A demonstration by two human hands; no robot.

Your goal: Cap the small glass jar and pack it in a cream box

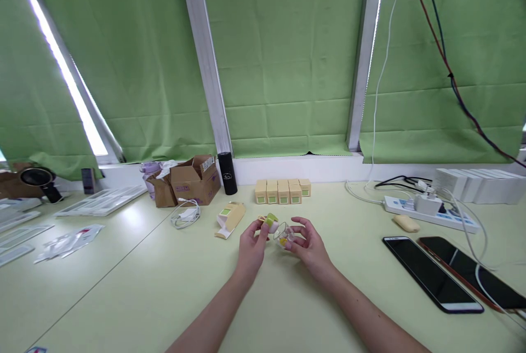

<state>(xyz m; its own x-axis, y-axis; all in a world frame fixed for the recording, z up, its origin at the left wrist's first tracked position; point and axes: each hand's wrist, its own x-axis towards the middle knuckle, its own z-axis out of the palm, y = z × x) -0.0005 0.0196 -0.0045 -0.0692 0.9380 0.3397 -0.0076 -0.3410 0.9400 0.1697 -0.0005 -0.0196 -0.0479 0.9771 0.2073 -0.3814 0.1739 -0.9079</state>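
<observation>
Detail of the small items at the fingertips is hard to make out: a small clear cup (pixel 284 235) with something yellow inside is pinched between thumb and fingers of the right hand (pixel 309 246), and its rim is partly hidden by those fingers. A small green-and-white cap-like piece (pixel 270 222) is pinched at the fingertips of the left hand (pixel 251 244), just beside the cup; whether the two pieces are touching cannot be told. Both forearms are cut off at the lower edge of the view. Just beyond the left fingers an opened cream carton (pixel 230 218) is seen lying on its side, contents not visible. Farther beyond the fingertips a row of small cream boxes (pixel 282 190) with green labels is lined up near the wall, closed. Beyond and to the left of the left hand an open brown cardboard box (pixel 195 178) is noted, its interior not discernible, with a black cylinder (pixel 227 173) beside it and a coiled white cable (pixel 186 214) in front. To the right of the right hand two dark phones (pixel 429 273) are laid flat, with a white power strip (pixel 431 212) beyond them. All rests on a pale green table (pixel 164 287); green blinds (pixel 287 57) cover the windows behind.
</observation>
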